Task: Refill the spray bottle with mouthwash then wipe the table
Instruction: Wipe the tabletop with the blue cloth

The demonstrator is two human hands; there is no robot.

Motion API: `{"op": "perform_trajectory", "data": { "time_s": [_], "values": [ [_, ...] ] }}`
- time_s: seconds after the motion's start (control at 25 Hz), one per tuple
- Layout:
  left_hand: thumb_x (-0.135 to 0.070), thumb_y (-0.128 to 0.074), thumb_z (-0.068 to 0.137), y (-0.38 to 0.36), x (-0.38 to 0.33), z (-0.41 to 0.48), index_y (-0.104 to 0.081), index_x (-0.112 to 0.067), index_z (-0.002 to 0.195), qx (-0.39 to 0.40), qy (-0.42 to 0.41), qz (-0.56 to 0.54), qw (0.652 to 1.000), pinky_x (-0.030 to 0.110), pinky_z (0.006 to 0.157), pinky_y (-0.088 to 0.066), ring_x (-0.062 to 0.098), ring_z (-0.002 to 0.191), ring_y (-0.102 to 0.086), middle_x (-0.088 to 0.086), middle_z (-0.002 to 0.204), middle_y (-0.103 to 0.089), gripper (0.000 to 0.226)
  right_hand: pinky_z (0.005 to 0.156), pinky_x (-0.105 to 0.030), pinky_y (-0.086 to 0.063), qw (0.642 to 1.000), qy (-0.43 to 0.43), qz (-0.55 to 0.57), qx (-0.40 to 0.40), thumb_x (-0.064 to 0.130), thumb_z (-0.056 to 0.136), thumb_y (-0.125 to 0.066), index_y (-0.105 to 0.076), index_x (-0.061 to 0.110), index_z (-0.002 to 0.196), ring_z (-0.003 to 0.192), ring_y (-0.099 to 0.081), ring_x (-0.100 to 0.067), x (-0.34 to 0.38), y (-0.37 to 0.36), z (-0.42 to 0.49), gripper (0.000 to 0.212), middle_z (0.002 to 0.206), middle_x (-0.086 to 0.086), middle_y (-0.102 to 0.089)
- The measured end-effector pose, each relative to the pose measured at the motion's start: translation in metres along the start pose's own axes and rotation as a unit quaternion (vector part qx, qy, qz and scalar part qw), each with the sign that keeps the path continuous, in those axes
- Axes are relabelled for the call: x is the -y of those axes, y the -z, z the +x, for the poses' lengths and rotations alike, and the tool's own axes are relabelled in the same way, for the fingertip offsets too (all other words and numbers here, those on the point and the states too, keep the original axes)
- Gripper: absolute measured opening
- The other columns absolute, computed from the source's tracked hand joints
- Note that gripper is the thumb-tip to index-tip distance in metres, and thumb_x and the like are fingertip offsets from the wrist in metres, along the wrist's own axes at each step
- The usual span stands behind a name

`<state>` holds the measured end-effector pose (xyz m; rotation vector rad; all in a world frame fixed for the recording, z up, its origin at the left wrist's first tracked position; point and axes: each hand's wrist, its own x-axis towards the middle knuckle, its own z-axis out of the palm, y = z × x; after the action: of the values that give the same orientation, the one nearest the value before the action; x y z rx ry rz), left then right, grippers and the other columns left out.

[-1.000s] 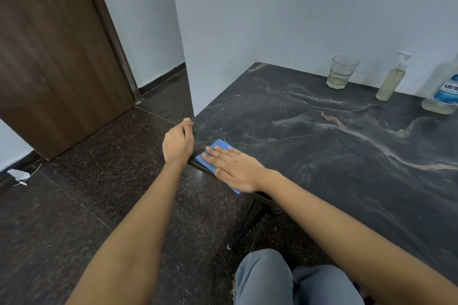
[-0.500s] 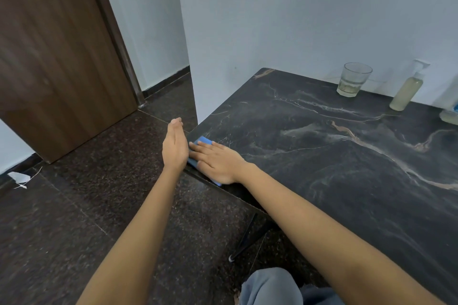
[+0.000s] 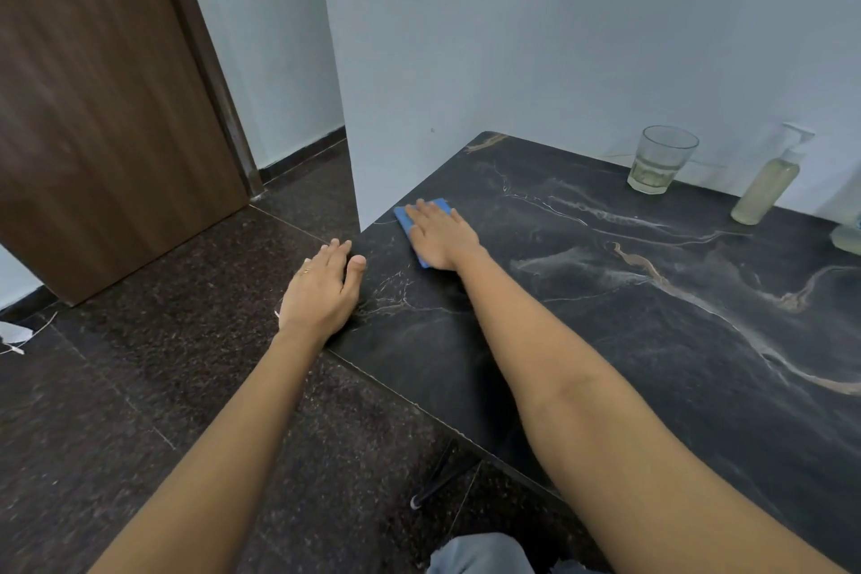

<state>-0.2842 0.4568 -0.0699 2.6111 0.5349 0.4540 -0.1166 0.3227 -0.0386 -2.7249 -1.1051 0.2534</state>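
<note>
While right hand (image 3: pixel 442 238) flattens cloth (image 3: pixel 404 215), marble table (image 3: pixel 652 340)

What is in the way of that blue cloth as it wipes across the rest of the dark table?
Nothing visible blocks most of it. The right hand presses the blue cloth flat near the table's left edge. Only a glass, a spray bottle and another bottle stand along the far edge by the wall.

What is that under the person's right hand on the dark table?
A flat blue cloth lies under the right hand, pressed onto the dark marble-patterned table. Only its far and left edges show; the palm covers the rest, so its full shape is hidden.
</note>
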Motion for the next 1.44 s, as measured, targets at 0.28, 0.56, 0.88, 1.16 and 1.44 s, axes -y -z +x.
{"op": "perform_trajectory", "data": {
  "time_s": [0.28, 0.56, 0.88, 1.16, 1.44],
  "values": [
    [-0.047, -0.023, 0.101, 0.005, -0.003, -0.002, -0.041, -0.012, 0.143, 0.018, 0.005, 0.011, 1.000, 0.041, 0.119, -0.016, 0.022, 0.144, -0.025, 0.010, 0.152, -0.035, 0.058, 0.120, -0.038, -0.003, 0.988, -0.142, 0.017, -0.053, 0.028, 0.102, -0.019, -0.015, 0.016, 0.153, 0.149, -0.006, -0.015, -0.105, 0.022, -0.083, 0.053, 0.162, -0.002, -0.007],
    [-0.043, -0.027, 0.101, 0.011, -0.018, -0.011, -0.053, -0.008, 0.130, 0.001, 0.023, 0.005, 1.000, 0.050, 0.109, -0.032, 0.035, 0.132, -0.041, 0.015, 0.139, -0.050, 0.052, 0.121, -0.034, -0.002, 0.978, -0.201, -0.001, -0.063, 0.031, 0.103, -0.021, -0.013, 0.019, 0.153, 0.149, -0.005, -0.013, -0.089, 0.001, -0.239, 0.053, 0.162, 0.001, -0.007],
    [-0.047, -0.026, 0.101, 0.002, -0.061, -0.032, -0.059, -0.010, 0.097, 0.004, 0.010, -0.129, 0.992, 0.046, 0.084, -0.043, 0.037, 0.099, -0.057, 0.011, 0.094, -0.064, 0.050, 0.117, -0.033, 0.008, 0.998, -0.030, -0.012, -0.054, 0.037, 0.101, -0.018, -0.006, 0.023, 0.154, 0.148, 0.004, -0.012, 0.011, -0.042, -0.287, 0.056, 0.162, 0.005, 0.000],
    [-0.038, -0.030, 0.102, -0.043, -0.142, -0.025, -0.057, -0.007, 0.109, 0.035, -0.010, -0.182, 0.983, 0.044, 0.101, -0.035, 0.037, 0.111, -0.054, 0.015, 0.110, -0.064, 0.042, 0.119, -0.037, -0.001, 0.997, -0.065, 0.020, -0.047, 0.032, 0.101, -0.021, -0.014, 0.023, 0.153, 0.148, -0.004, -0.012, -0.040, -0.017, -0.199, 0.053, 0.161, 0.003, -0.008],
    [-0.038, -0.030, 0.101, -0.087, -0.187, -0.033, -0.052, -0.005, 0.125, 0.057, -0.087, -0.045, 0.994, 0.044, 0.117, -0.014, 0.031, 0.137, -0.034, 0.016, 0.136, -0.051, 0.046, 0.121, -0.038, -0.003, 0.977, -0.207, 0.025, -0.054, 0.031, 0.101, -0.019, -0.013, 0.017, 0.153, 0.149, -0.006, -0.017, -0.166, 0.029, -0.166, 0.054, 0.162, -0.002, -0.006]
  ]
}}
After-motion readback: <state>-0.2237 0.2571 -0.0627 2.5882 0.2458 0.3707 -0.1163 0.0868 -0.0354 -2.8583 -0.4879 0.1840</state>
